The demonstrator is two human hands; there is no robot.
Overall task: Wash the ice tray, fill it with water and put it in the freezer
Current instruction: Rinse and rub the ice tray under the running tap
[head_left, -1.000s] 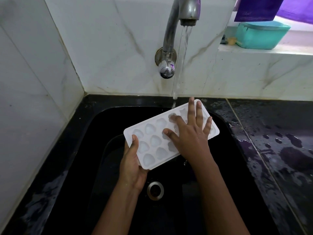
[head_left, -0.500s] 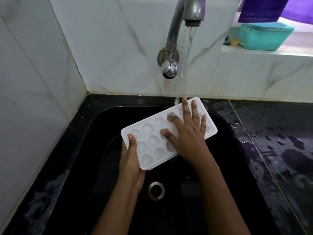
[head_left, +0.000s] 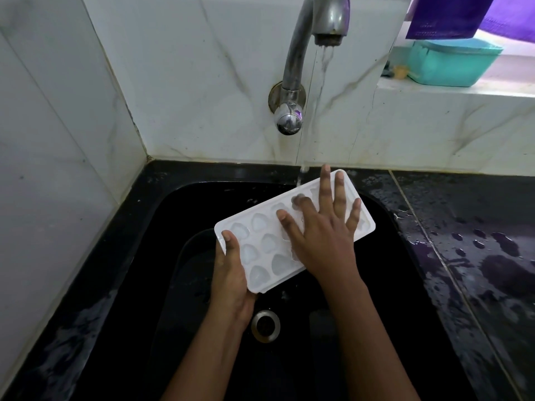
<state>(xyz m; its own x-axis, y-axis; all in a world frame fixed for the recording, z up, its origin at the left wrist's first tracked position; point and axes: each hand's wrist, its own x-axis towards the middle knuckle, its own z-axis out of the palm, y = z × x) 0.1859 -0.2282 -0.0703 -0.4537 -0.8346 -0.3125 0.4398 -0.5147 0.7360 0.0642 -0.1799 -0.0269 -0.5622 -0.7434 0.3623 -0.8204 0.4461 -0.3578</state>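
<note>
A white ice tray with heart-shaped cups is held tilted over the black sink. My left hand grips its near-left corner, thumb on the rim. Spread flat with straight fingers, my right hand lies over the tray's right half and hides the cups beneath it. Water runs from the metal tap and lands on the tray's far edge by my right fingertips.
The drain sits below the tray in the sink's bottom. A wet black counter lies to the right. On the ledge at the back right stand a teal tub and a purple cloth. Marble walls close off the left and the back.
My right hand has slid a little across the tray's cups, its fingers spreading wider. The tray stays in my left hand under the running water.
</note>
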